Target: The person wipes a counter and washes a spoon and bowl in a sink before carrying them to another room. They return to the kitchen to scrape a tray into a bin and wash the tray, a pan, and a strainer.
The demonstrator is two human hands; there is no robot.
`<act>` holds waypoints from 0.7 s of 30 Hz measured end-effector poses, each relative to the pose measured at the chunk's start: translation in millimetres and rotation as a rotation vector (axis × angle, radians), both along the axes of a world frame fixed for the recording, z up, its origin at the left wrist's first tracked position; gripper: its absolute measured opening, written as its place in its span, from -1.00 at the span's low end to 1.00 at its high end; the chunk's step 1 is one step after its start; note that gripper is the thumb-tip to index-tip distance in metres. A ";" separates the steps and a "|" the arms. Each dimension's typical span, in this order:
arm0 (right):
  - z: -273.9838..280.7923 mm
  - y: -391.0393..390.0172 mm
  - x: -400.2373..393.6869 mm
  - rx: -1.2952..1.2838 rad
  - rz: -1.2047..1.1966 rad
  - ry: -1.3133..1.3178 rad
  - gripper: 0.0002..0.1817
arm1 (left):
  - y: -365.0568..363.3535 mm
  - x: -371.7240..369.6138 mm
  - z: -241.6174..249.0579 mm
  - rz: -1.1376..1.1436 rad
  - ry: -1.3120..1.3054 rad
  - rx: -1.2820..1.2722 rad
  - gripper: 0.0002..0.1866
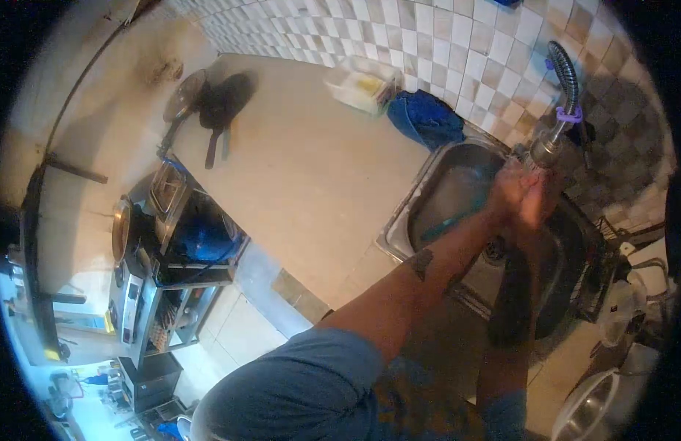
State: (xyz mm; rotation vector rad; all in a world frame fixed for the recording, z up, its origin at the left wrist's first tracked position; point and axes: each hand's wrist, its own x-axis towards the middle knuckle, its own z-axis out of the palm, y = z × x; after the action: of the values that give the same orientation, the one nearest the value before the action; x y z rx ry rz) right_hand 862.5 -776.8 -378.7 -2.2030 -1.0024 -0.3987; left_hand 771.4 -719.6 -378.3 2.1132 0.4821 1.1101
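Both arms reach over a metal sink [469,283] toward the tap [548,147] at the tiled wall. My left hand [508,192] and my right hand [535,197] are pressed together right under the tap's spout. The fingers are blurred, and whether anything lies between the palms cannot be made out. A flexible dark hose [566,70] with a purple band rises from the tap. Below the hands, a drain shows in the sink floor, and something teal [440,229] lies in the basin beside the left forearm.
A blue cloth [426,119] and a white plastic container [362,84] stand on the counter [311,176] by the wall. Dark pans [226,99] lie at its far left end. Right of the sink are a dish rack and a metal bowl [587,411].
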 end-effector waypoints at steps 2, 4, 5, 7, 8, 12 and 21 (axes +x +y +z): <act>-18.3 -5.8 30.7 0.130 0.096 0.264 -0.79 | -9.0 1.9 -11.1 0.067 0.102 0.248 -0.61; 22.3 -10.2 -4.4 0.311 0.054 0.417 -0.82 | -15.5 4.3 -12.7 0.117 0.186 0.262 -0.61; 45.9 -12.0 -25.5 0.416 0.000 0.466 -0.82 | -18.2 7.4 -6.0 0.134 0.217 0.152 -0.61; 50.8 -15.4 -26.7 0.662 0.086 0.816 -0.85 | -19.3 16.6 -15.2 0.163 0.226 0.025 -0.65; 52.6 -17.4 -27.8 0.786 0.129 0.992 -0.86 | -19.6 20.9 -28.7 0.173 0.206 0.006 -0.70; 64.3 -44.1 -44.4 0.501 0.306 0.613 -0.92 | -28.5 -10.3 -3.1 0.055 0.259 0.114 -0.74; 93.3 -44.9 -90.2 0.300 0.676 0.409 -0.73 | -42.3 -76.2 67.0 -0.874 -0.406 -1.369 -0.57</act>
State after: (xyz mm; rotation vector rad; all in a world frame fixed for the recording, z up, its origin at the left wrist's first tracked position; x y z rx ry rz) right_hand 772.3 -821.7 -285.4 -1.4778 -1.2712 0.1958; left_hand 695.3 -761.9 -311.3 0.6775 0.0131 0.3816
